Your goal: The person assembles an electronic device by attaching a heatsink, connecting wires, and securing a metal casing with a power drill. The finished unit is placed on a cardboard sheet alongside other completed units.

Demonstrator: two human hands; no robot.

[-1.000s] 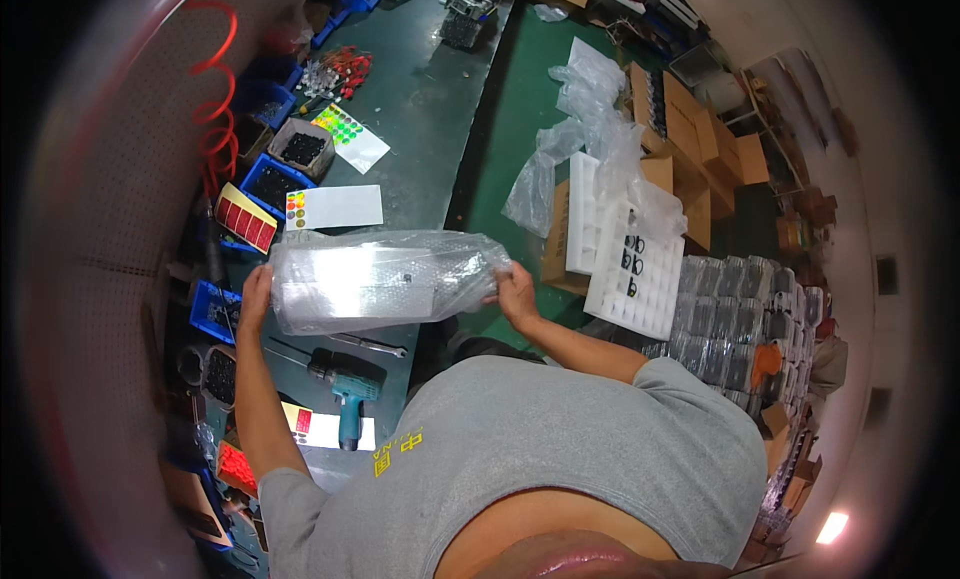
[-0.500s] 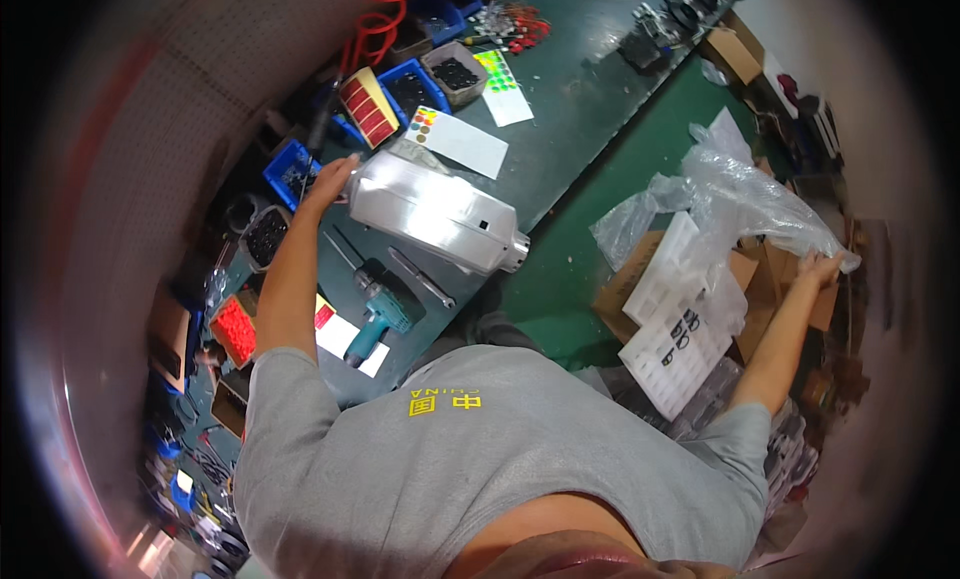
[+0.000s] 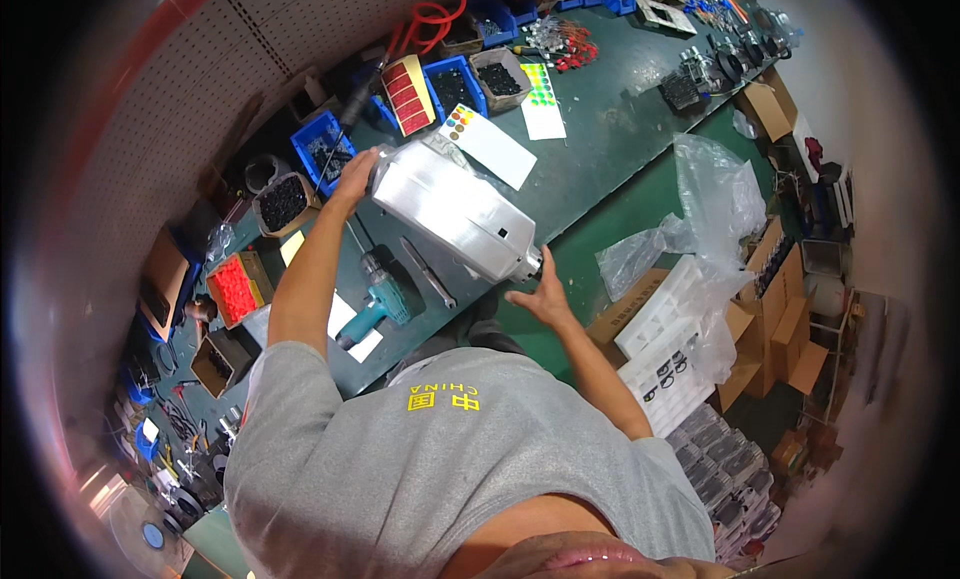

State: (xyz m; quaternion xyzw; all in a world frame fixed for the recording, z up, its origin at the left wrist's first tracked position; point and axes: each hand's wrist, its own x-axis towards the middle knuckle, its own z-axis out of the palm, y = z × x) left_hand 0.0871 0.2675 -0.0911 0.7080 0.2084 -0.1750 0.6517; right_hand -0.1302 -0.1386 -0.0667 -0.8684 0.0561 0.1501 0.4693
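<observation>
A shiny silver metal housing (image 3: 450, 207), long and faceted with a small square hole in its side, lies at a slant on the green workbench. My left hand (image 3: 356, 176) grips its far left end, the fingertips partly hidden behind it. At its narrow slotted right end my right hand (image 3: 546, 293) is open, thumb and fingers spread around that end; whether they touch it I cannot tell. Nearer to me lie a teal cordless drill (image 3: 376, 304) with a long bit and a slim metal tool (image 3: 428, 271), perhaps a wrench.
Blue parts bins (image 3: 322, 151), a red label sheet (image 3: 408, 95) and white sticker sheets (image 3: 490, 144) line the bench behind the housing. An orange box of red parts (image 3: 236, 289) stands left. Clear plastic wrap (image 3: 708, 194) and white foam trays (image 3: 660, 304) lie over cartons at right.
My right hand has let go of the plastic wrap at the right and come across to the housing's right end. The wrap has dropped over the cartons. My left hand stays on the housing.
</observation>
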